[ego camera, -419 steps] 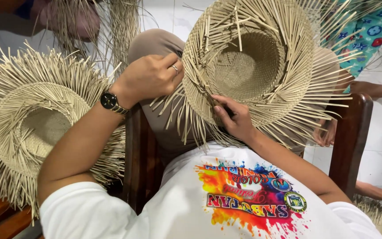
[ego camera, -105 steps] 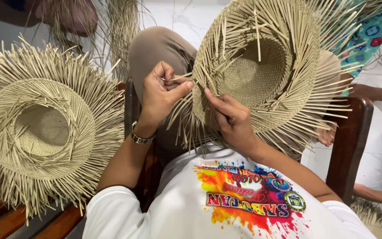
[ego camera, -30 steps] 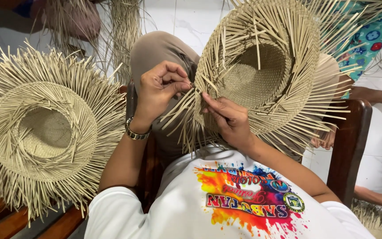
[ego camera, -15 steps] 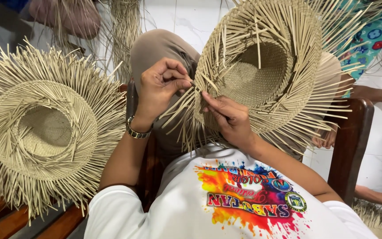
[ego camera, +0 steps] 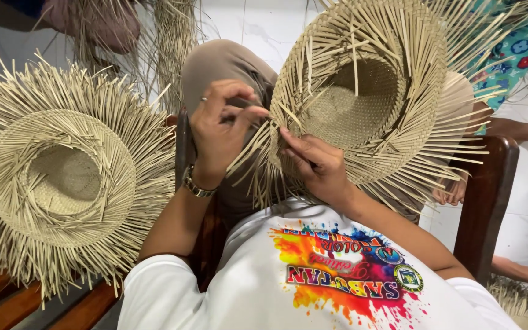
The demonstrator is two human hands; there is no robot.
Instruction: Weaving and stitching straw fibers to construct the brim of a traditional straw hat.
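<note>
We are in the middle of weaving the brim of a straw hat, which sits in the upper centre of the frame, tipped on its side across our knee with its hollow crown facing us. Our left hand, just left of centre, is pinched narrow on a few loose straw strands at the lower left edge of the brim, thumb and fingertips closed on them. Our right hand lies directly below the brim, fingers pressed flat against the woven edge; it seems to pin a strand there, though the straw hides the fingertips and we cannot tell what it grips, if anything.

We judge the step in hand to be folding one strand over its neighbour at this spot. The next move calls for keeping the woven edge pinned while the pinched strand is drawn tight and tucked, without snapping the dry straw.

A second unfinished hat rests at the left of the frame on a wooden bench, well apart from both hands. A dark wooden chair back stands at the right.
</note>
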